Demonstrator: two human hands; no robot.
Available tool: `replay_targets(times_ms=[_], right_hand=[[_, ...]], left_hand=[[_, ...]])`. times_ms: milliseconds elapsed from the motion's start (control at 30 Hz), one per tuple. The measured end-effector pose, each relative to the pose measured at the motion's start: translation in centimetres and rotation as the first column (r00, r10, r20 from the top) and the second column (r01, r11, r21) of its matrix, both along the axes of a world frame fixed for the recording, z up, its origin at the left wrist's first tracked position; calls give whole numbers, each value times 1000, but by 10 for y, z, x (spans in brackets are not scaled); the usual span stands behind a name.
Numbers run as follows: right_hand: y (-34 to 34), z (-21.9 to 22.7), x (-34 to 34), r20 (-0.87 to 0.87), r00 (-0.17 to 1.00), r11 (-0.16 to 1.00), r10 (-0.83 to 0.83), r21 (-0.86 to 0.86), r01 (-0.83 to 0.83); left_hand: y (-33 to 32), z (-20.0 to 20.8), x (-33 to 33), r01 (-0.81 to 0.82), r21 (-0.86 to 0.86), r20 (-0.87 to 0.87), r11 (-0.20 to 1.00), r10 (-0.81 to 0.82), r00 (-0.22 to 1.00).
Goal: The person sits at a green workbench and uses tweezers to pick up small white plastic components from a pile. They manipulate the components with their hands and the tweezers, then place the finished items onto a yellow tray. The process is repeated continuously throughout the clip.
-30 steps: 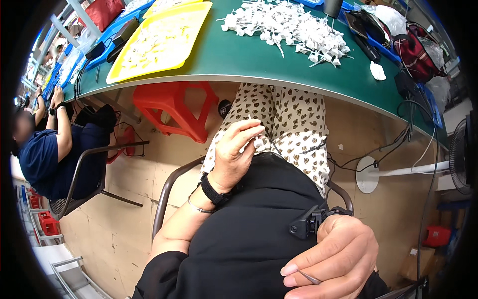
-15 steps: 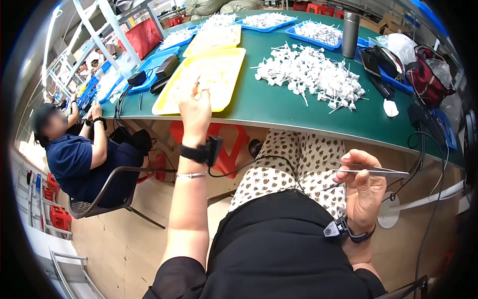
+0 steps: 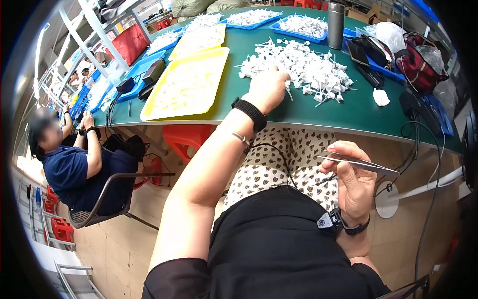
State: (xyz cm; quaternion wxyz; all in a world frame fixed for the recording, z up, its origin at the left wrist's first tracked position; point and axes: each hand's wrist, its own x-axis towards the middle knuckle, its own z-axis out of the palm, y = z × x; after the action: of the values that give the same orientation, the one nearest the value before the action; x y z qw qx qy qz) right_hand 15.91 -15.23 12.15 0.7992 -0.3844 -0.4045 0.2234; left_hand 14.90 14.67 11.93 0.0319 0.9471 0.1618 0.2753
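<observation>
My left hand [image 3: 270, 90] is at the near left edge of a heap of small white plastic parts with thin stems [image 3: 318, 70]. Its fingers curl down among the parts, and the tips are hidden behind the hand. One stemmed part shows just beside the fingers. My right hand [image 3: 354, 182], above my lap on the right, holds metal tweezers [image 3: 376, 166] between thumb and fingers; their two arms stand apart at the left end. Left of the heap lies a yellow tray [image 3: 217, 74] with many small pale pieces spread over it.
Behind it sit a second yellow tray [image 3: 219, 37] and blue trays [image 3: 279, 30] of white parts. A grey cylindrical bottle [image 3: 336, 27] stands behind the heap. Phone, bag and cables [image 3: 416, 107] crowd the right side. A co-worker [image 3: 74, 154] sits at left.
My left hand has moved right from above the yellow tray to the heap of white parts. My right hand still holds the tweezers. The whole view has shifted slightly.
</observation>
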Motion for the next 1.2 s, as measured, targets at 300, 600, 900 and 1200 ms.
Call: replay_targets(times_ms=[300, 600, 900, 1200], right_hand=[[2, -5, -5, -9, 997, 993, 78, -92, -79], [19, -27, 4, -270, 924, 948, 270, -92, -303], [37, -53, 1, -231, 945, 958, 231, -118, -263], [40, -62, -17, -91, 991, 962, 97, -249, -117]], left_hand=[[7, 3, -6, -134, 119, -211, 984, 157, 965], [-30, 4, -84, 126, -779, 215, 614, 72, 974], [-144, -80, -146, 432, -891, 447, 136, 111, 887], [-148, -95, -150, 389, -889, 420, 241, 91, 903]])
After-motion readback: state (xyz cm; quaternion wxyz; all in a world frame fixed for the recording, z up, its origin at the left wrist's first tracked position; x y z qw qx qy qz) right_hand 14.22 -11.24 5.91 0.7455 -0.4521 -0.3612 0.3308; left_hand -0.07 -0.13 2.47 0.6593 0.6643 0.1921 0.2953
